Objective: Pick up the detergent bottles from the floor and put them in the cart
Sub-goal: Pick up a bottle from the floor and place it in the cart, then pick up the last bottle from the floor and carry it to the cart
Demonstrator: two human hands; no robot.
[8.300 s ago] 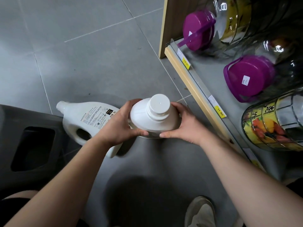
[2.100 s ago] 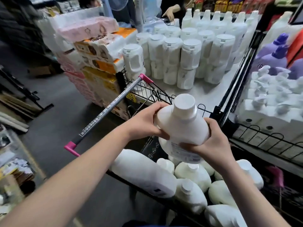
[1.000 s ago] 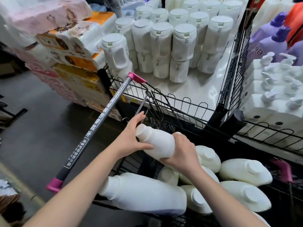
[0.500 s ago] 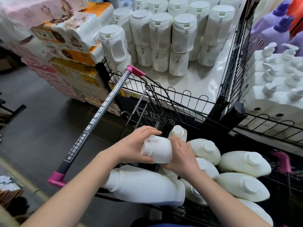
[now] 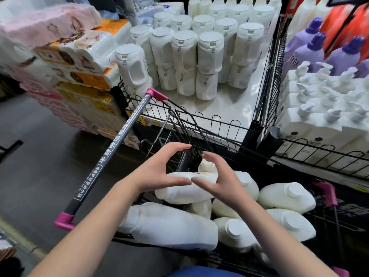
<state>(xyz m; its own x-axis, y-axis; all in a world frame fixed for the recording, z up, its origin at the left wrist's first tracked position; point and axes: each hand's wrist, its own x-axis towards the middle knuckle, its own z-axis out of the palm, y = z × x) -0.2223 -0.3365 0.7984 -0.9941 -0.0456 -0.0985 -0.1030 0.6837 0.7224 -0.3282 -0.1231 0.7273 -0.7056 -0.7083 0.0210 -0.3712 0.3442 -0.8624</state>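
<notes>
A white detergent bottle [image 5: 179, 191] lies on its side on top of several other white bottles in the black wire cart [image 5: 199, 124]. My left hand [image 5: 157, 168] and my right hand [image 5: 221, 176] hover just above it with fingers spread and lightly curved, holding nothing. Their thumbs nearly meet over the bottle's body. A larger white bottle [image 5: 169, 226] lies across the cart's near left side. Other capped bottles [image 5: 287, 196] fill the cart's right half.
The cart's grey handle bar with pink ends [image 5: 111, 154] runs diagonally at left. Behind the cart stands a white display platform with stacked white jugs [image 5: 199, 50]. Tissue packs [image 5: 65, 56] are piled at left; pump bottles [image 5: 323, 96] and purple bottles [image 5: 311, 48] at right. Dark floor lies at left.
Both hands have let go of the white bottle, which now lies on the pile in the cart; the hands have lifted off it and opened.
</notes>
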